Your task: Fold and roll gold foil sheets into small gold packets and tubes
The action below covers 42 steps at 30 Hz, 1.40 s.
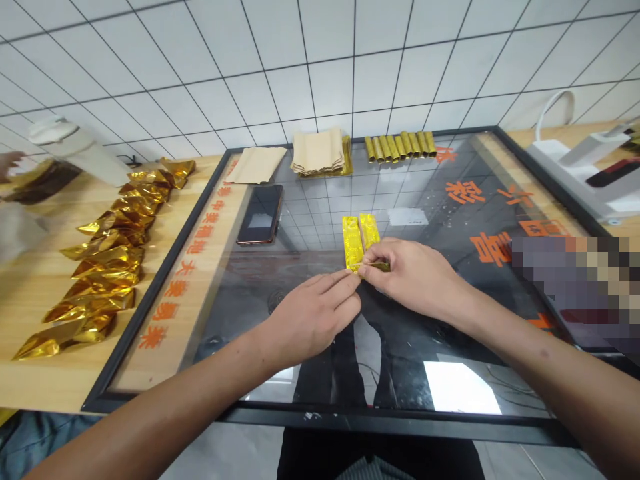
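Observation:
At the middle of the glass top lies a yellow-gold foil paper (353, 241), with a second gold strip (370, 229) beside it at the right. My left hand (320, 310) has its fingers bent together, the tips pressing on the near end of the foil paper. Thumb and forefinger of my right hand (413, 273) pinch a folded edge of the foil paper, touching my left fingertips. A gold flap (383, 266) shows beneath the right fingers. My fingers partly hide the near end of the paper.
Behind are a brown paper stack (319, 152), loose brown sheets (257, 165), gold rolled tubes (400, 147) and a phone (260, 215). Twisted gold foil packets (100, 280) line the left, near a white bottle (80, 148) and another person's hand (10, 163). A white power strip (565, 173) is right.

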Each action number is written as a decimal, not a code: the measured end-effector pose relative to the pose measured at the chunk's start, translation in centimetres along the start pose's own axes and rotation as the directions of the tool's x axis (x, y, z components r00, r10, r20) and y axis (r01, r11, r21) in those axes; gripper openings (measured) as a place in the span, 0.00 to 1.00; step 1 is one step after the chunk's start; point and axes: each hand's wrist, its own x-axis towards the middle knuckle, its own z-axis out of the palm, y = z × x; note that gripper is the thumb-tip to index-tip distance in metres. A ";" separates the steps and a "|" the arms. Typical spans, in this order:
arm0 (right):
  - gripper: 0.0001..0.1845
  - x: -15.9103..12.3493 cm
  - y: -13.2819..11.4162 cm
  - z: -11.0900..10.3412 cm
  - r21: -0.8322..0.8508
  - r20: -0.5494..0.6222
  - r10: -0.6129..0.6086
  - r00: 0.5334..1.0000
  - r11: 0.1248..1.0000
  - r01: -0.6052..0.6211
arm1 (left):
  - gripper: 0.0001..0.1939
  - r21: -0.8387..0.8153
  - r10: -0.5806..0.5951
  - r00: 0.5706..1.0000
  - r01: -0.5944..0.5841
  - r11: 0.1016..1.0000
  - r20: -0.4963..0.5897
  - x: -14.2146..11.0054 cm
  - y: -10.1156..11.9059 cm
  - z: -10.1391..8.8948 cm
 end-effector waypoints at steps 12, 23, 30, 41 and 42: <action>0.07 0.2 2.6 -1.4 0.236 0.071 0.004 0.997 0.972 -0.021 | 0.13 0.021 -0.020 1.000 0.020 1.000 0.007 0.0 0.2 -0.1; 0.07 0.3 2.5 -1.1 0.158 0.035 0.024 0.999 0.987 -0.029 | 0.14 0.067 0.001 1.000 -0.001 0.998 0.000 0.4 0.5 -0.6; 0.08 0.3 2.2 -1.2 0.144 0.030 0.029 0.999 0.989 -0.033 | 0.16 0.064 0.004 1.000 -0.005 0.998 0.012 0.6 0.4 -0.6; 0.08 0.3 2.2 -1.2 0.127 0.028 0.015 0.999 0.992 -0.018 | 0.13 0.052 -0.003 0.998 -0.001 0.999 0.065 0.6 0.3 -0.6; 0.08 0.3 2.2 -1.2 0.128 0.028 0.010 1.000 0.992 -0.013 | 0.13 0.047 -0.007 0.998 0.004 0.999 0.063 0.5 0.3 -0.5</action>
